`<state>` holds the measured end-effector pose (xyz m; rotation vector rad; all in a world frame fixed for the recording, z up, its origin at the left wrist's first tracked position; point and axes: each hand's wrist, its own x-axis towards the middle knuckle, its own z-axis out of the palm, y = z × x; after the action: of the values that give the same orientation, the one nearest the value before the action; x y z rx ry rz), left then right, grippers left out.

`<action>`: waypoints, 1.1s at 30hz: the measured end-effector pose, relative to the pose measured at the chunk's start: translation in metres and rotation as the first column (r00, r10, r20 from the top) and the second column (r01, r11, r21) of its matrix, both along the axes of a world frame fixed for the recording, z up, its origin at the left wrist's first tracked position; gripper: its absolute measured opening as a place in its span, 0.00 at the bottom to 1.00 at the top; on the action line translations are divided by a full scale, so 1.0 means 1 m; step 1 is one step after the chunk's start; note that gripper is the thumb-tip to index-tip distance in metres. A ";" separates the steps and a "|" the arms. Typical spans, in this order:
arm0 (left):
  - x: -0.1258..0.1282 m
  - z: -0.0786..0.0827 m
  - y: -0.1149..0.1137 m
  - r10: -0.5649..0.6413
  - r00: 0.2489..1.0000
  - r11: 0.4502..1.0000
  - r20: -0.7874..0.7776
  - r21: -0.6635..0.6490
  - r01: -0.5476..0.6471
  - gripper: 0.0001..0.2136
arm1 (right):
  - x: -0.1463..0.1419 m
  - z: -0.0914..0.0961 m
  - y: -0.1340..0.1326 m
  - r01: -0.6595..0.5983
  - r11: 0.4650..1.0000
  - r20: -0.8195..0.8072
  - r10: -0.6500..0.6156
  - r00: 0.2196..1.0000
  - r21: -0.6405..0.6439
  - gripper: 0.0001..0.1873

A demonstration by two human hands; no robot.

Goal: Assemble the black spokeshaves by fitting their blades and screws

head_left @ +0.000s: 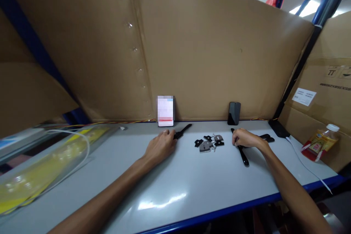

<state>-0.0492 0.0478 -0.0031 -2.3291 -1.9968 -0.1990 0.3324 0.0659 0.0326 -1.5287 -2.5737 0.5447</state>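
Note:
My left hand (161, 147) rests low over the table with its fingers closed on the near end of a slim black piece (183, 131), whose tapered end points to the back right. To the right, my right hand (244, 138) is closed over the middle of a long black handle-shaped piece (244, 157); its glossy rounded end sticks out toward me. Between both hands lies a loose cluster of small black and grey flat parts (205, 146), with a few clear little packets among them. Another black piece (268, 138) with rounded ends lies behind my right wrist.
Against the cardboard wall (192, 51) lean a lit phone (165, 111) and a dark phone (234, 113). Yellow plastic-wrapped material (63, 153) and a white cable cover the left side. At right are a black power bank-like block (279, 128), a white cable and a bottle (322, 142).

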 end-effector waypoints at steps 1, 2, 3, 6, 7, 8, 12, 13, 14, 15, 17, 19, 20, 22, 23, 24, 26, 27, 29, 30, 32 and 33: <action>-0.001 -0.001 0.001 0.000 1.000 1.000 -0.006 0.000 0.000 0.13 | -0.001 0.001 -0.001 0.004 1.000 0.005 -0.004 1.000 0.003 0.09; -0.001 -0.001 0.001 -0.002 1.000 1.000 -0.011 0.003 0.002 0.13 | -0.002 0.002 -0.003 0.012 1.000 0.006 -0.012 1.000 0.023 0.09; -0.001 -0.002 0.002 -0.005 1.000 1.000 -0.014 0.007 0.005 0.13 | -0.003 0.003 -0.004 0.025 0.998 0.004 -0.026 1.000 0.060 0.09; -0.002 -0.002 0.002 -0.008 1.000 1.000 -0.013 0.010 0.008 0.13 | -0.014 -0.002 -0.006 0.068 0.977 -0.027 -0.064 0.998 0.204 0.15; -0.001 -0.001 0.002 -0.005 1.000 1.000 -0.009 0.006 0.005 0.13 | -0.019 -0.005 -0.006 0.076 0.970 -0.038 -0.068 0.997 0.232 0.18; 0.000 -0.001 0.001 0.002 1.000 1.000 -0.001 0.000 -0.002 0.13 | -0.025 -0.009 -0.007 0.078 0.968 -0.044 -0.069 0.997 0.240 0.20; 0.009 0.001 -0.003 0.034 0.999 0.999 0.024 0.013 -0.034 0.13 | -0.054 -0.026 -0.010 0.104 0.969 -0.033 -0.099 0.995 0.224 0.18; 0.011 0.001 -0.003 0.038 0.999 0.999 0.023 0.020 -0.038 0.14 | -0.060 -0.030 -0.010 0.118 0.968 -0.046 -0.110 0.993 0.222 0.17; 0.013 0.001 -0.003 0.041 0.999 0.999 0.021 0.025 -0.042 0.16 | -0.066 -0.033 -0.011 0.135 0.966 -0.073 -0.121 0.990 0.221 0.17; 0.015 0.000 -0.002 0.046 0.999 0.999 0.021 0.025 -0.047 0.17 | -0.072 -0.037 -0.011 0.151 0.964 -0.114 -0.128 0.985 0.218 0.18; 0.016 -0.002 0.001 0.064 0.998 0.998 0.027 0.016 -0.065 0.18 | -0.080 -0.043 -0.010 0.176 0.969 -0.237 -0.133 0.962 0.172 0.23; 0.016 -0.003 0.004 0.083 0.996 0.997 0.033 0.001 -0.083 0.18 | -0.085 -0.049 -0.008 0.163 0.985 -0.412 -0.125 0.902 0.057 0.28; 0.016 -0.003 0.005 0.088 0.996 0.996 0.035 -0.005 -0.088 0.18 | -0.086 -0.051 -0.008 0.135 0.991 -0.501 -0.122 0.857 -0.010 0.29; 0.015 -0.004 0.007 0.086 0.996 0.996 0.039 -0.011 -0.086 0.17 | -0.086 -0.053 -0.007 0.079 0.993 -0.629 -0.120 0.768 -0.092 0.28; 0.014 -0.004 0.007 0.082 0.996 0.997 0.041 -0.012 -0.082 0.17 | -0.086 -0.052 -0.006 0.075 0.993 -0.655 -0.118 0.746 -0.093 0.26; 0.013 -0.004 0.007 0.077 0.996 0.997 0.045 -0.012 -0.076 0.17 | -0.084 -0.051 -0.006 0.090 0.994 -0.659 -0.113 0.744 -0.069 0.24; 0.012 -0.002 0.006 0.071 0.996 0.997 0.050 -0.011 -0.071 0.17 | -0.081 -0.047 -0.006 0.155 0.987 -0.622 -0.101 0.776 0.032 0.18; 0.012 -0.001 0.005 0.066 0.996 0.998 0.052 -0.008 -0.066 0.16 | -0.078 -0.044 -0.006 0.186 0.978 -0.600 -0.096 0.794 0.089 0.16; 0.011 0.002 0.003 0.028 0.997 1.000 0.071 0.009 -0.029 0.16 | -0.073 -0.038 -0.005 0.247 0.952 -0.588 -0.097 0.803 0.180 0.13; 0.011 0.003 0.001 -0.011 0.996 1.000 0.090 0.026 0.009 0.16 | -0.070 -0.035 -0.004 0.277 0.937 -0.601 -0.099 0.793 0.211 0.13; 0.014 0.007 -0.005 -0.136 0.981 0.990 0.137 0.067 0.128 0.14 | -0.064 -0.026 -0.004 0.340 0.907 -0.649 -0.104 0.754 0.250 0.13; 0.016 0.008 -0.010 -0.213 0.964 0.976 0.159 0.084 0.202 0.14 | -0.061 -0.022 -0.004 0.374 0.888 -0.674 -0.104 0.731 0.268 0.13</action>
<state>-0.0327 0.0375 0.0052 -2.5532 -1.7751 -0.4814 0.2714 0.0619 0.0107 -1.2238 -1.7770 0.3980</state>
